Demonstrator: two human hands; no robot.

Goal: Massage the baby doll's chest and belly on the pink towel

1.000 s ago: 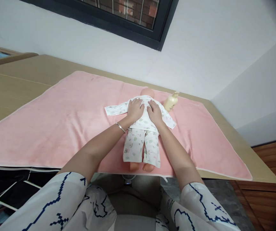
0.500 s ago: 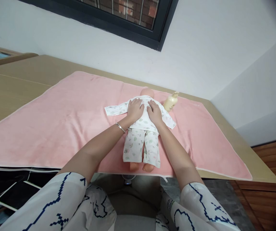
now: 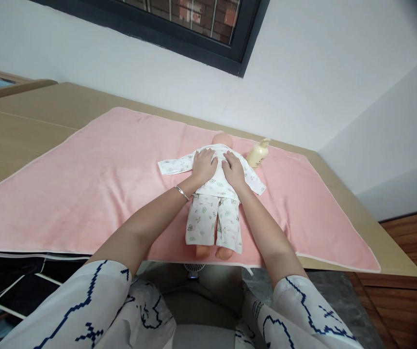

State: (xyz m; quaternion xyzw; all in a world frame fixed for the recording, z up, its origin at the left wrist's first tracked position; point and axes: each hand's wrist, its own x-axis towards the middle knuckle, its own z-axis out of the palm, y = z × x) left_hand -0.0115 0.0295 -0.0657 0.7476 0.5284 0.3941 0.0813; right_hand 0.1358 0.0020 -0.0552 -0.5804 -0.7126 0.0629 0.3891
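A baby doll [image 3: 214,220] in a white patterned top and matching pants lies with its head away from me and its feet at the table's near edge. No facial features show on its bald head [image 3: 222,139]. My left hand [image 3: 204,166] rests flat on the left side of the doll's upper body, fingers stretched out. On the right side lies my right hand [image 3: 233,170], also flat with fingers extended. Both palms touch the white top [image 3: 218,188]. The doll's sleeves spread out to either side.
Beneath the doll a pink blanket [image 3: 85,179] covers much of the wooden table [image 3: 30,114]. A pale yellow pump bottle [image 3: 257,154] stands right of the doll's head. Behind the table rises a white wall [image 3: 284,97] with a dark-framed window [image 3: 241,63].
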